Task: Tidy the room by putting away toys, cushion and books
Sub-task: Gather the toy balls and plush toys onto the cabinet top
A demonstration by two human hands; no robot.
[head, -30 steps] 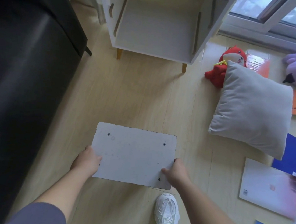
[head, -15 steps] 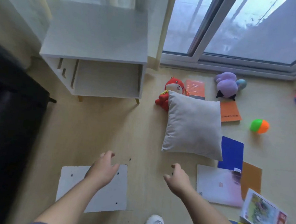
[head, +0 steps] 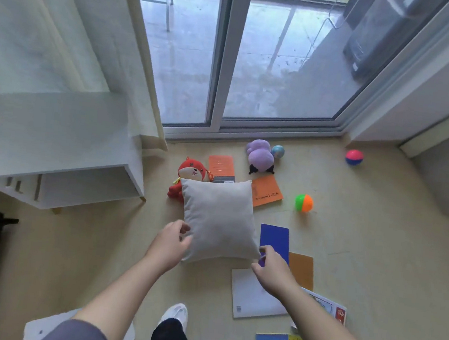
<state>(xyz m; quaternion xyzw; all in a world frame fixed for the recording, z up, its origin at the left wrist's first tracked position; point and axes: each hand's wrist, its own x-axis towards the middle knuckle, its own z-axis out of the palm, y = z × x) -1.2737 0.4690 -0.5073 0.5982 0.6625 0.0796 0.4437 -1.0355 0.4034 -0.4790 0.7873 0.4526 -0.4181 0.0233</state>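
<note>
White cabinet (head: 53,152) stands far left on the floor (head: 86,238). Right of it we note a red plush (head: 193,170), partly under the far left corner of the cushion (head: 218,219). The cushion lies flat on the floor, mid-frame.

Left hand (head: 170,243) is at the cushion's near left edge. Its grip is loose, fingers half-curled, clasping nothing. Whether it touches the fabric we cannot tell.

Orange book (head: 221,166) and purple plush (head: 260,158) lie beyond the cushion, toward the glass door (head: 270,64).

Right hand (head: 272,266) is at the cushion's near right corner, over a blue book (head: 274,237). Its grip is likewise slack and holds nothing. White book (head: 254,297) lies just nearer us.

Further right sits a green-orange ball (head: 303,203). Pink ball (head: 354,157) lies well apart, by the wall.
</note>
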